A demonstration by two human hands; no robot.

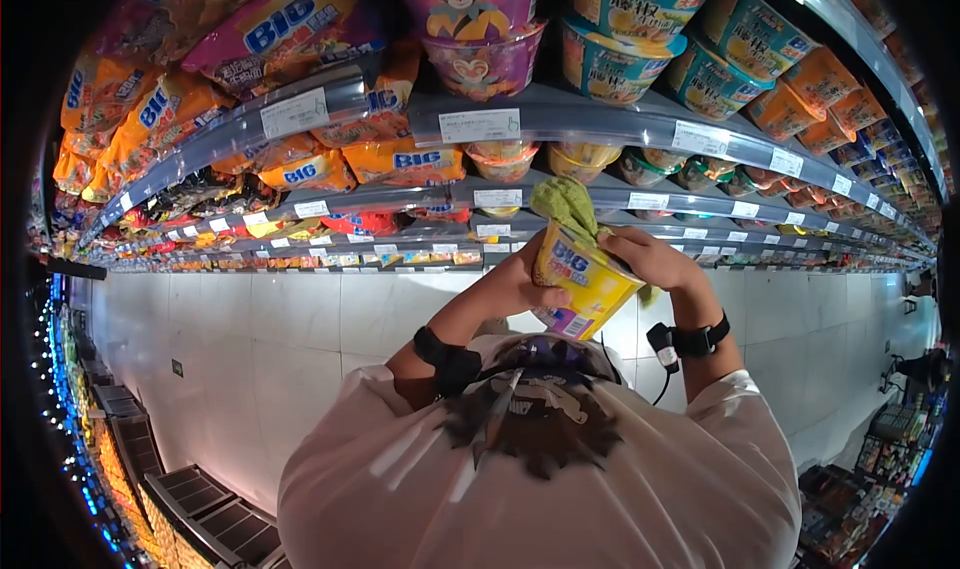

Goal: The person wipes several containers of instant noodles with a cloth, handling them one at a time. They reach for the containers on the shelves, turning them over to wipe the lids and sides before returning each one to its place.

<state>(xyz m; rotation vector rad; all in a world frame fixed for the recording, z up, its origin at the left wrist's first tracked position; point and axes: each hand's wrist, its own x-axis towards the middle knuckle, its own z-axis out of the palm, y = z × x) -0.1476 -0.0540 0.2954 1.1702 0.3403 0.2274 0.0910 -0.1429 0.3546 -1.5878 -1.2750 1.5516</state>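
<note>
A yellow noodle cup (596,281) marked BIG is held tilted in front of my chest. My left hand (518,277) grips its left side, thumb across the printed wall. On the other side, my right hand (645,256) is closed on a green cloth (566,205) at the cup's upper edge. Part of the cloth sticks up above the cup, and a small end hangs below my right hand. The right fingertips are partly hidden.
Shelves with price tags (482,125) run across the front. They bear purple noodle cups (480,64), teal noodle cups (612,59) and orange noodle bags (405,162). Pale floor tiles (270,319) lie below. Dark racks (200,509) stand at lower left.
</note>
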